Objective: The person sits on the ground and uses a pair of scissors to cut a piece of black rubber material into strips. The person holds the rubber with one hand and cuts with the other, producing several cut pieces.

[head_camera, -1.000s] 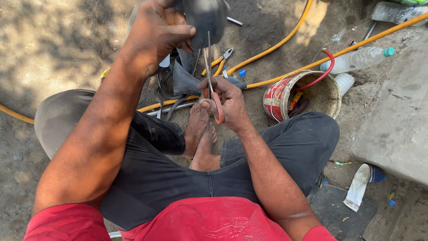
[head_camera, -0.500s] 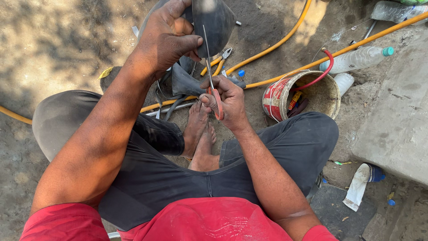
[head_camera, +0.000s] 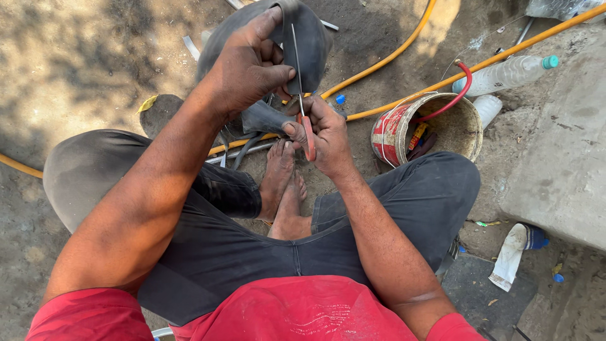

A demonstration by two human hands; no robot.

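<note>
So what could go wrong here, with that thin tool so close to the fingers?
The thin metal tool runs past the left hand, which pinches the black rubber tube; a slip could jab those fingers. The right hand holds the tool's red handle above the bare feet, so a drop might strike them. The point may also pierce the rubber.

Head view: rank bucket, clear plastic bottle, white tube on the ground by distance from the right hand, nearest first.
From the right hand, which grips a red-handled tool:
1. Bucket, red and white, just to its right.
2. Clear plastic bottle, green cap, up and right beyond the bucket.
3. White tube, on the ground at lower right past the knee.
The bottle and tube are fairly close in distance; the bottle looks slightly nearer.
</note>
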